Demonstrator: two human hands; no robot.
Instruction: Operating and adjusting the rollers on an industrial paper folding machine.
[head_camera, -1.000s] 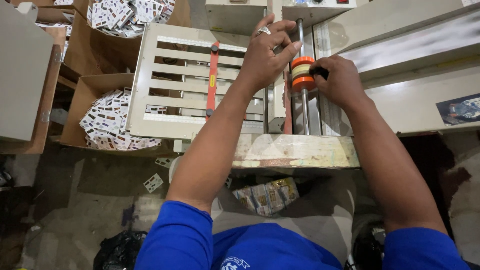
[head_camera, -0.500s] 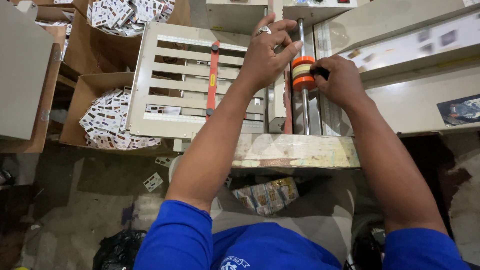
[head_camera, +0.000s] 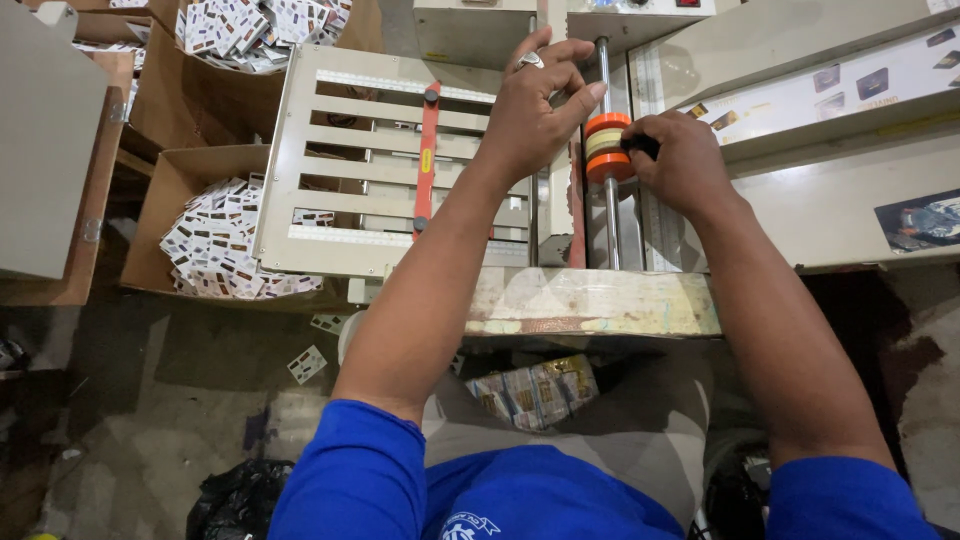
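A pale machine table (head_camera: 590, 300) stands over a dirty floor (head_camera: 150, 400), with cardboard boxes (head_camera: 180, 210) of small cards beside it. The left hand (head_camera: 535, 110) touches an orange roller (head_camera: 606, 148) on a metal rod (head_camera: 608, 215), fingers loose. The right hand (head_camera: 680, 160) is pinched on the roller's dark knob (head_camera: 640, 146).

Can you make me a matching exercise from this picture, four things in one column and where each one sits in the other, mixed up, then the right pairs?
Things:
1. orange roller
2. cardboard box of printed cards
3. ring
4. red bar

Places:
A. on a finger of the left hand
B. running down the slatted metal tray
C. on the steel rod, between both hands, with the right hand against its side
D. left of the machine, beside the tray

Pairs: 1-C, 2-D, 3-A, 4-B
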